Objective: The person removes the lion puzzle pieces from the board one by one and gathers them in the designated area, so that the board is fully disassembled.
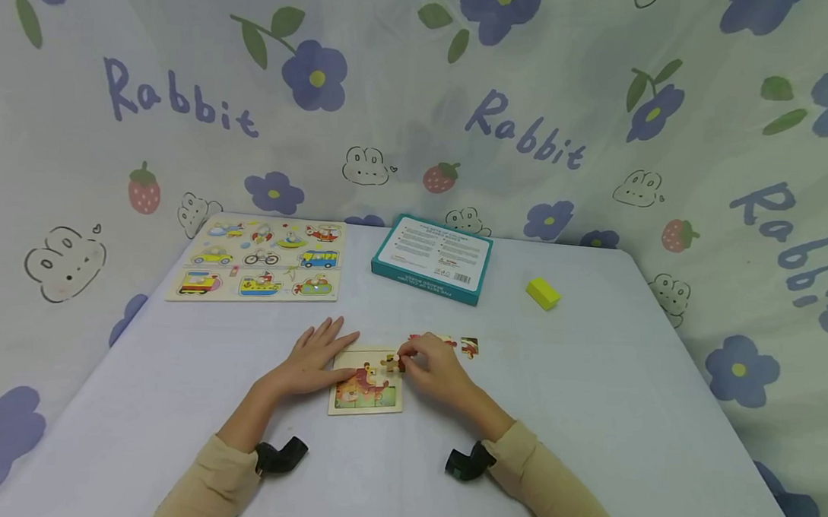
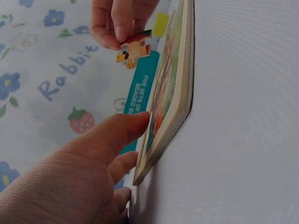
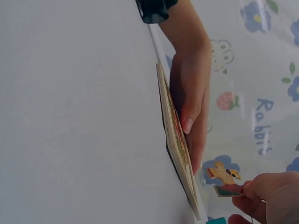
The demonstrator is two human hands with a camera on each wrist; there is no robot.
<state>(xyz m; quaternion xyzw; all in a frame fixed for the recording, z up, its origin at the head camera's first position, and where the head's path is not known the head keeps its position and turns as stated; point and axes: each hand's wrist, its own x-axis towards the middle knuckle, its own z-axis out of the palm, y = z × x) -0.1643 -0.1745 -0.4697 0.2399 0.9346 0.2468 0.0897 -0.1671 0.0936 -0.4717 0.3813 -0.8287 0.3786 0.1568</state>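
A wooden tray puzzle lies on the white tabletop, its picture partly filled with joined pieces. My left hand rests at its left side, fingers spread and thumb on the board, as the left wrist view also shows. Between thumb and fingers, my right hand pinches a puzzle piece above the board's upper right part. That piece carries a yellow and orange figure with a red and green edge. Beyond the right hand lie loose puzzle pieces, some partly hidden by it.
A wooden vehicle puzzle board lies at the back left. Beside it is a teal and white box. A yellow block sits at the back right. Behind the table hangs a printed curtain.
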